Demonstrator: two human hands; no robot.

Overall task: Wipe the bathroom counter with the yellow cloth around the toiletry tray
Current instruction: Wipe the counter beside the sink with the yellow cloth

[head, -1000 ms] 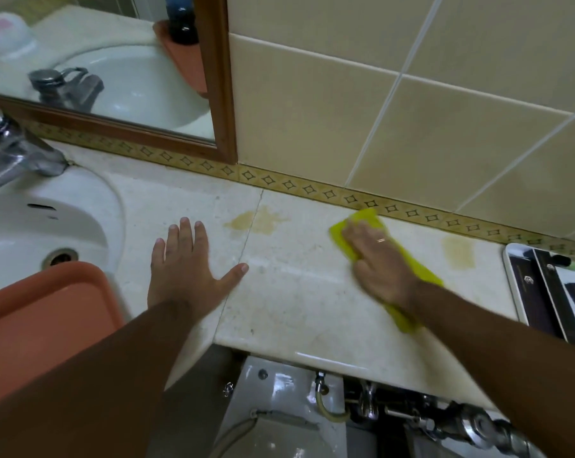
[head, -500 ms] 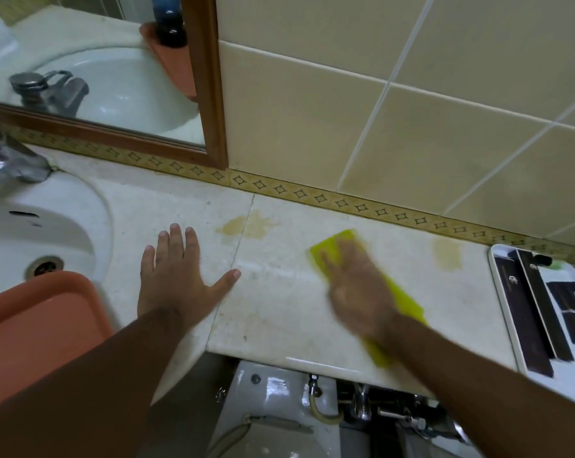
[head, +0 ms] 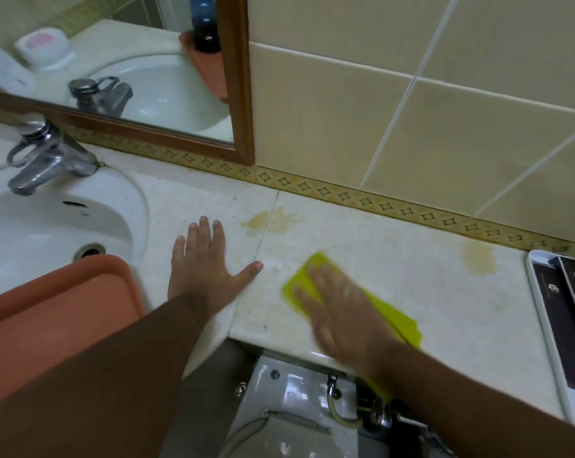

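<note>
Right hand (head: 339, 309) flat on yellow cloth (head: 304, 280).

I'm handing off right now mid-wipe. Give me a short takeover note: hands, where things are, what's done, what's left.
Right hand: flat on the yellow cloth, near the counter's front edge, blurred with motion.
Left hand: open, palm down on the counter beside the sink, holding nothing.
White toiletry tray: far right.
Orange tray: lies over the sink's near side.
Done: cannot tell how much is wiped.
Left: yellowish stains by the seam and near the white tray are still visible.
</note>
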